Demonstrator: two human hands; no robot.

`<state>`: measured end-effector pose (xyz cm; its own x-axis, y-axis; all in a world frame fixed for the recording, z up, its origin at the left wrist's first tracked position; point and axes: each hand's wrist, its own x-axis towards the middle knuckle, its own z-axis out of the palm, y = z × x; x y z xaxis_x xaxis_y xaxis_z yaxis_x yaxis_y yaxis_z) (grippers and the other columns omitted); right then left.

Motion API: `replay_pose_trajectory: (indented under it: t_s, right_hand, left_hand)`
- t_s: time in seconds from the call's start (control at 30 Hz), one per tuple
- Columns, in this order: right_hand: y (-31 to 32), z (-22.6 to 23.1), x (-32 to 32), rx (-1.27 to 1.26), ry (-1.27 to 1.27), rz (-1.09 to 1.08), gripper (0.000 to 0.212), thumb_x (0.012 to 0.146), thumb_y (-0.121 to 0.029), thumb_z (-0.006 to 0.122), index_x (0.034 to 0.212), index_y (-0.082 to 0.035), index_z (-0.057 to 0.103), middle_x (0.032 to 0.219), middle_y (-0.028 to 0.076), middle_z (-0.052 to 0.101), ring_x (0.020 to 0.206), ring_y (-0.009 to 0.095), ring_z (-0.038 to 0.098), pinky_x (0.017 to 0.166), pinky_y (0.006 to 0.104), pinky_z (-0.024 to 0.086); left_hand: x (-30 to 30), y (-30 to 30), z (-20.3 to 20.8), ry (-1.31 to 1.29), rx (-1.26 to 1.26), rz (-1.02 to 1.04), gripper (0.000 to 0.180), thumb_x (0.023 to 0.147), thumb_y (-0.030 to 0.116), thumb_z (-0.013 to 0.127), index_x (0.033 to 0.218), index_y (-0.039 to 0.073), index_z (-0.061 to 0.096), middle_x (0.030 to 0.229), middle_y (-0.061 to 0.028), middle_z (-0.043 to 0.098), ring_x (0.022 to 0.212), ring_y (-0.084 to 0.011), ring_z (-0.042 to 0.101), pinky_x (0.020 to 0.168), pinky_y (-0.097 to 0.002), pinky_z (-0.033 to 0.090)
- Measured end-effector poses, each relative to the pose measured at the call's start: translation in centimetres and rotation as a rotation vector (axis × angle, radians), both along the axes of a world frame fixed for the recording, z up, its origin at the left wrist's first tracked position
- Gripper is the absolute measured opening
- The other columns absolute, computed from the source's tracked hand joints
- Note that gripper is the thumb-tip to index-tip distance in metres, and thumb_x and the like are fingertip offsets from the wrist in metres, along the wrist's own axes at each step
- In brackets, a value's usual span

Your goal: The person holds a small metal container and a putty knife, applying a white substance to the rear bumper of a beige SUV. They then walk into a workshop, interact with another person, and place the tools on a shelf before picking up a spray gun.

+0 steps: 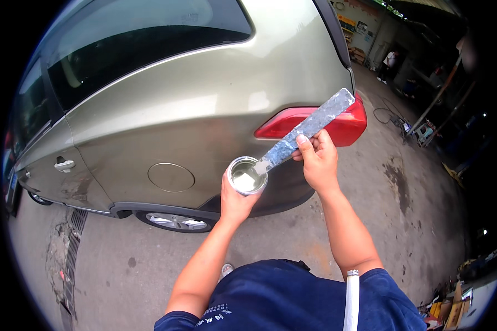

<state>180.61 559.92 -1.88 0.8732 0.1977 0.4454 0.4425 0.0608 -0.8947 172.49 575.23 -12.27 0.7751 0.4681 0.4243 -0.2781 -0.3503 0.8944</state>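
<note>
My left hand (pixel 236 206) was wrapped around an open can (pixel 239 169) at the centre of the frame, its mouth facing up and pale liquid (pixel 247 181) inside. My right hand (pixel 320 164), right of centre, pinched a flat, blue-grey stained strip (pixel 313 124) between thumb and fingers; the strip slanted from upper right down to the can's mouth, its lower end at the rim. Behind it, a red tail light (pixel 284 124) showed on the greenish-grey car (pixel 204 138), which filled the upper left and middle.
</note>
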Motion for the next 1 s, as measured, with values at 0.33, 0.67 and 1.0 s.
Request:
replay_pose_trajectory:
  t_s: [0.33,0.67,1.0]
  right_hand:
    - [-0.8,3.7,3.5,0.243,0.072,-0.005,0.013,0.094,-0.014,0.055,0.096,-0.002,0.051,0.083,0.006,0.062,0.067,0.011,0.06,0.062,0.0249,0.052]
    - [-1.1,1.3,5.2,0.446,0.167,0.105,0.011,0.095,-0.015,0.052,0.099,-0.005,0.05,0.087,0.005,0.061,0.073,0.012,0.059,0.068,0.0277,0.052]
    - [-1.1,0.3,5.7,0.498,0.217,0.072,0.01,0.095,-0.015,0.052,0.1,-0.006,0.05,0.089,0.005,0.061,0.074,0.012,0.058,0.068,0.0279,0.051]
  left_hand:
    - [1.7,2.2,3.9,-0.041,-0.047,0.064,0.063,0.068,0.02,0.077,0.121,0.003,0.047,0.118,-0.0139,0.054,0.112,-0.0274,0.053,0.096,-0.0375,0.042]
    - [2.4,2.7,4.1,-0.061,-0.089,0.066,0.065,0.068,0.021,0.077,0.123,0.004,0.046,0.119,-0.0126,0.053,0.114,-0.0259,0.052,0.097,-0.0365,0.04]
    - [3.1,2.7,4.3,-0.015,-0.05,0.115,0.071,0.069,0.018,0.078,0.127,0.001,0.042,0.121,-0.0129,0.053,0.113,-0.0217,0.053,0.097,-0.0338,0.041]
